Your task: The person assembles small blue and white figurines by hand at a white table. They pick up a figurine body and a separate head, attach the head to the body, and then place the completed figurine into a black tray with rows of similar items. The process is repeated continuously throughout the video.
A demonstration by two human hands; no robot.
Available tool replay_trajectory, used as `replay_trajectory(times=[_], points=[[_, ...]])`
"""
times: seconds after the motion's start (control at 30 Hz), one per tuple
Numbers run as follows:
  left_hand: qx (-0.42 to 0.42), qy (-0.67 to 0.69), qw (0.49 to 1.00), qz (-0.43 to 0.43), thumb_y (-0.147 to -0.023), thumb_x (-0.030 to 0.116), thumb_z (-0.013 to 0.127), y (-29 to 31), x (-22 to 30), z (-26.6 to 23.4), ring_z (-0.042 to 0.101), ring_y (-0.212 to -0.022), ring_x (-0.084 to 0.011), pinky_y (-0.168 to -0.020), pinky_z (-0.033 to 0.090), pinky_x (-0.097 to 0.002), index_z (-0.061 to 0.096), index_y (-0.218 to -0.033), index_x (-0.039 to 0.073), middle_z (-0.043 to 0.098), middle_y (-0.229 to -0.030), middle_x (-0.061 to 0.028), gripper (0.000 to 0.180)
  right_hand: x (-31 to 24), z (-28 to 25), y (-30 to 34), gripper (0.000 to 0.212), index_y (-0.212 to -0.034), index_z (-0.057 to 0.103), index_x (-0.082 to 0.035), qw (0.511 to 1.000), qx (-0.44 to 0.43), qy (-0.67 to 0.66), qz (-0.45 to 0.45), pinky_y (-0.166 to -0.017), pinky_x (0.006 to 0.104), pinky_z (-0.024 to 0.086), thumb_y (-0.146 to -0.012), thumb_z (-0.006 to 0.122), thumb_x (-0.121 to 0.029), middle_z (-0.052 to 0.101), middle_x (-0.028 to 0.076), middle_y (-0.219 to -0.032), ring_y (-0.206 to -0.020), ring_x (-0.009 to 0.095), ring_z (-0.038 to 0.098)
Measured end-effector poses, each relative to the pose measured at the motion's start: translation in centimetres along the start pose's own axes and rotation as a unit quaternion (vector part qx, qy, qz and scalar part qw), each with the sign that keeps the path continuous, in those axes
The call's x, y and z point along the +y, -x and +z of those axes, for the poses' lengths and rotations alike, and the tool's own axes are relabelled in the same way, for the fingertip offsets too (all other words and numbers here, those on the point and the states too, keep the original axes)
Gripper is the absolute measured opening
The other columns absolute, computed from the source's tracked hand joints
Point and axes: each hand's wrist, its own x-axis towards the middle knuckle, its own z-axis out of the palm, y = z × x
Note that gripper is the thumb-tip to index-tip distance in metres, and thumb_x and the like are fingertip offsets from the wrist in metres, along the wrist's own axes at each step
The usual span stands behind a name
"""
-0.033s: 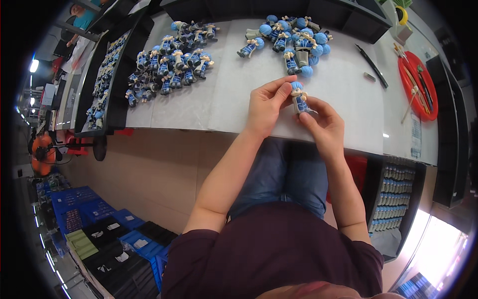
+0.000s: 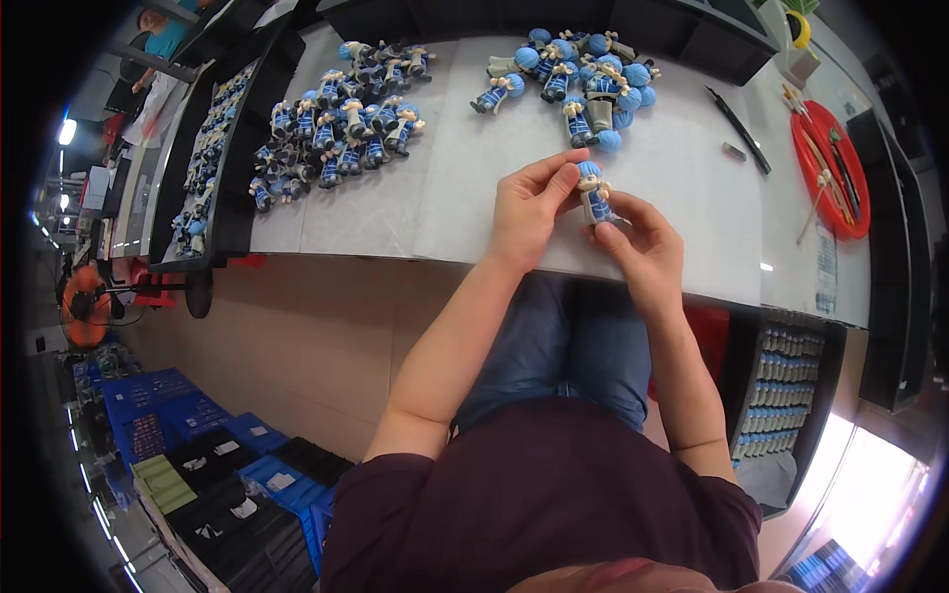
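Note:
Between both hands, just above the table's near edge, a small blue-haired figurine (image 2: 595, 195) in a blue outfit stands upright. My left hand (image 2: 534, 210) pinches it at the head with thumb and forefinger. From the other side, my right hand (image 2: 645, 247) grips the lower body, its thumb near the base. Fingertips cover part of the figurine's sides. Beyond my hands lies a heap of similar blue-haired figurines (image 2: 596, 84), some on their sides. A second, wider heap of figurines (image 2: 341, 128) spreads over the table's left half.
Black trays (image 2: 235, 188) of figurines line the left side. At right are a black pen (image 2: 739, 131), a small grey piece (image 2: 733, 151) and a red round dish (image 2: 856, 212) holding thin tools. A tray of figurine rows (image 2: 787, 385) sits low right; blue crates (image 2: 158, 395) stand low left.

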Motion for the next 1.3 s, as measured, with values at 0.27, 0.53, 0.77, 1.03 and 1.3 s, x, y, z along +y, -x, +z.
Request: replay_trajectory(times=[0.27, 0.53, 0.77, 1.03, 1.3], points=[[0.003, -0.014, 1.0, -0.02, -0.089, 0.014, 0.05, 0.0, 0.2, 0.2, 0.06, -0.086, -0.0175, -0.078, 0.05, -0.0302, 0.055, -0.109, -0.001, 0.061, -0.1, -0.0141, 0.027, -0.1, -0.1, 0.0, 0.036, -0.11, 0.048, 0.008, 1.0, 0.011, -0.026, 0.012, -0.072, 0.0263, 0.051, -0.077, 0.061, 0.001, 0.054, 0.015, -0.104, -0.08, 0.016, 0.059], [-0.034, -0.031, 0.999, -0.029, -0.092, 0.011, 0.04, -0.1, 0.3, 0.2, 0.059, -0.088, -0.0162, -0.077, 0.049, -0.0283, 0.051, -0.112, -0.002, 0.058, -0.104, -0.015, 0.027, -0.4, 0.5, 0.2, 0.04, -0.105, 0.051, 0.006, 0.999, 0.034, -0.017, 0.005, -0.062, 0.0215, 0.051, -0.07, 0.069, 0.003, 0.052, 0.01, -0.099, -0.072, 0.011, 0.058], [-0.027, -0.03, 0.998, -0.044, -0.092, 0.009, 0.037, -0.1, 0.4, 0.4, 0.059, -0.088, -0.017, -0.078, 0.049, -0.0288, 0.051, -0.111, -0.002, 0.058, -0.104, -0.0147, 0.026, -0.1, 0.4, 0.1, 0.039, -0.104, 0.051, 0.006, 0.999, 0.04, -0.029, -0.009, -0.055, 0.0203, 0.049, -0.07, 0.07, 0.001, 0.052, 0.011, -0.1, -0.069, 0.011, 0.059], [-0.013, -0.032, 0.999, -0.041, -0.091, 0.014, 0.043, -0.1, 0.3, 0.5, 0.059, -0.086, -0.0181, -0.076, 0.049, -0.0287, 0.05, -0.112, -0.004, 0.059, -0.102, -0.0171, 0.028, -0.5, 0.5, 0.4, 0.039, -0.106, 0.05, 0.006, 0.998, 0.054, -0.042, -0.001, -0.05, 0.0217, 0.05, -0.072, 0.069, -0.003, 0.051, 0.012, -0.103, -0.07, 0.016, 0.063], [-0.02, -0.05, 0.998, -0.019, -0.088, 0.008, 0.048, 0.0, 0.5, 0.5, 0.059, -0.087, -0.0187, -0.077, 0.049, -0.0307, 0.051, -0.112, -0.004, 0.058, -0.105, -0.0178, 0.027, 0.5, 0.2, 0.3, 0.033, -0.108, 0.047, 0.008, 0.997, 0.047, -0.057, -0.027, -0.063, 0.0251, 0.052, -0.079, 0.06, -0.001, 0.054, 0.016, -0.105, -0.083, 0.018, 0.061]])
